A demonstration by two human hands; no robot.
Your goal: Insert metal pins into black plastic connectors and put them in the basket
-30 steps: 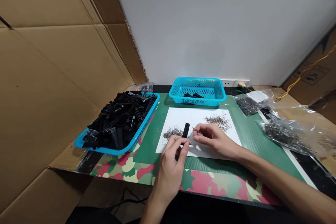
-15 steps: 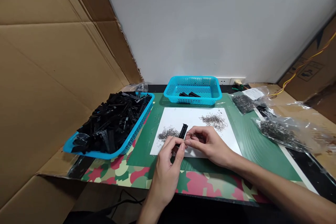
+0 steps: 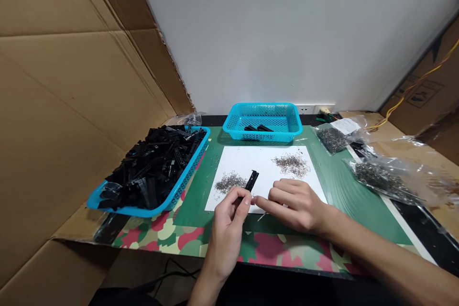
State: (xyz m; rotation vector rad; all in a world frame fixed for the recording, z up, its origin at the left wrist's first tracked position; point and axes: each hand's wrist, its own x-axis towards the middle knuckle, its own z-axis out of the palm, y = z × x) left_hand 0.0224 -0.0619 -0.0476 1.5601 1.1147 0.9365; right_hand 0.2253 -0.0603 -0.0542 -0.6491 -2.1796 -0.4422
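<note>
Pinching black part [image 3: 253,179] in left hand [image 3: 229,224], toward one o'clock; likely light, stiff: grip sides. Cannot tell for right hand [image 3: 294,203].

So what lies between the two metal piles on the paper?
In the head view: paper, with the black part in the left hand showing partly across the gap.

I take this for a small makeshift assembly workshop. On the counter [image 3: 215,120], laid with a green mat [image 3: 197,191], I see a blue basket [image 3: 184,180] heaped with black parts [image 3: 154,167], loose piles of bent wire pieces [image 3: 292,165] on a white sheet [image 3: 251,155], and clear bags [image 3: 382,179] of small metal bits, though I can't make those out well. Raw cardboard [image 3: 71,67] screens the left side; a wall socket [image 3: 306,110] sits behind.
</note>
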